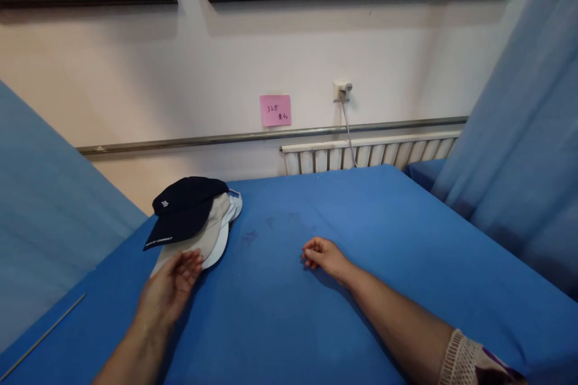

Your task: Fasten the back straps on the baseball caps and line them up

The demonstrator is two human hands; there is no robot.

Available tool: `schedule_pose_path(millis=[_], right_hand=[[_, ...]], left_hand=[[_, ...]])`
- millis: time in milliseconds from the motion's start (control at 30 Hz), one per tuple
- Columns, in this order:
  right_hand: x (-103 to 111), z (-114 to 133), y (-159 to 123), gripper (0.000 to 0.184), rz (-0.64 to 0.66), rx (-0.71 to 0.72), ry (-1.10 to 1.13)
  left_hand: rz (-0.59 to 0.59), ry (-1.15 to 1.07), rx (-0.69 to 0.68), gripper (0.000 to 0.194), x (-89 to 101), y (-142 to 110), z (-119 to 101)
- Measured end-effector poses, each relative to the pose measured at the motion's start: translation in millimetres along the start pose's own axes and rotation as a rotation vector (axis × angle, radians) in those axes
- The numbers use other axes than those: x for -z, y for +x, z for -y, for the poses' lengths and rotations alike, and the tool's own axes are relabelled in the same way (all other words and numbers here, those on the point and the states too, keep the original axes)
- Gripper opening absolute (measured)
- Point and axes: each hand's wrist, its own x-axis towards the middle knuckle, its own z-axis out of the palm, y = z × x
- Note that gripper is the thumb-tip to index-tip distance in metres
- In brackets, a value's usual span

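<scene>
At the left of the blue-covered surface (280,313) several baseball caps lie stacked. On top is a dark navy cap (189,198) with a small white emblem and white lettering on its brim. Beneath it show a beige cap (217,219) and a white cap (220,246), partly hidden. My left hand (174,280) is at the front of the stack, palm turned up, fingers loosely bent and apart; whether it touches the brims I cannot tell. Over the middle of the surface my right hand (323,255) has its fingers curled in toward the thumb, with nothing visible in them.
Blue curtains hang at the left (49,210) and right (524,132). A thin rod (43,337) lies along the left edge. Behind are a metal rail (203,142), a white radiator (374,153), a pink note (275,110) and a socket (342,92) with a hanging cord.
</scene>
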Motion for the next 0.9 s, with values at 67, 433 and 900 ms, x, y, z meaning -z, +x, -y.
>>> schedule_pose_path(millis=[67, 433, 900], right_hand=[[-0.5, -0.9, 1.1, 0.014, 0.007, -0.001, -0.019], [16.9, 2.1, -12.1, 0.009, -0.010, 0.070, -0.187], [44.1, 6.0, -14.9, 0.010, -0.087, 0.105, -0.374]], left_hand=[[0.077, 0.146, 0.032, 0.009, -15.4, -14.3, 19.6], [0.849, 0.843, -0.200, 0.024, -118.7, -52.1, 129.9], [1.007, 0.924, -0.360, 0.023, -122.4, -47.9, 126.5]])
